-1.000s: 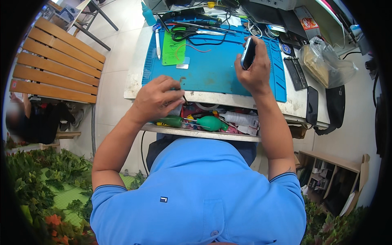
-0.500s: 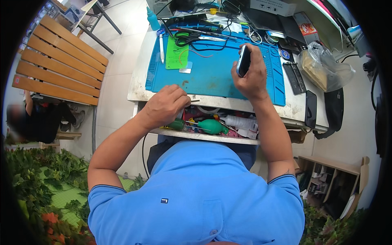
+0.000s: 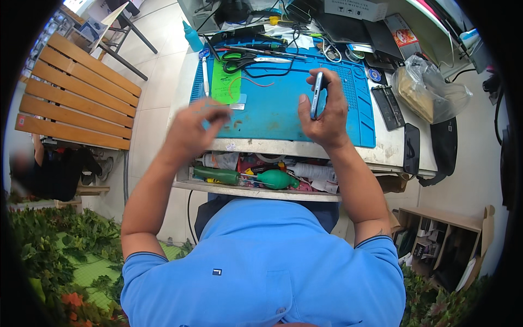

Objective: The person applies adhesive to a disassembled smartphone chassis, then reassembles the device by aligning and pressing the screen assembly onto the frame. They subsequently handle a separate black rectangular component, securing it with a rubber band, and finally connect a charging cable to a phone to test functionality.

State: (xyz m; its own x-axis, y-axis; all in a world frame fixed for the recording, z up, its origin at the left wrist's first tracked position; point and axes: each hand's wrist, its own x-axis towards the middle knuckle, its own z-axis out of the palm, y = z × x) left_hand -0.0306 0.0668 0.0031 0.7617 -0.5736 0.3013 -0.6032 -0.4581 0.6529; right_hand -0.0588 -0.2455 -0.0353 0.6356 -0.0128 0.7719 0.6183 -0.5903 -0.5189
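The smartphone [image 3: 317, 94] is standing on edge above the right part of the blue work mat [image 3: 272, 111], and the right hand [image 3: 325, 111] is gripping it between thumb and fingers. The left hand [image 3: 193, 126] is hovering blurred over the mat's near left corner; whether it is pinching anything cannot be told. Nearer, an open drawer [image 3: 256, 188] is showing a green air blower [image 3: 276, 179]; farther off, scissors [image 3: 237, 61] are lying. To do this well, the person is probably best bracing the phone steadily while the free hand works.
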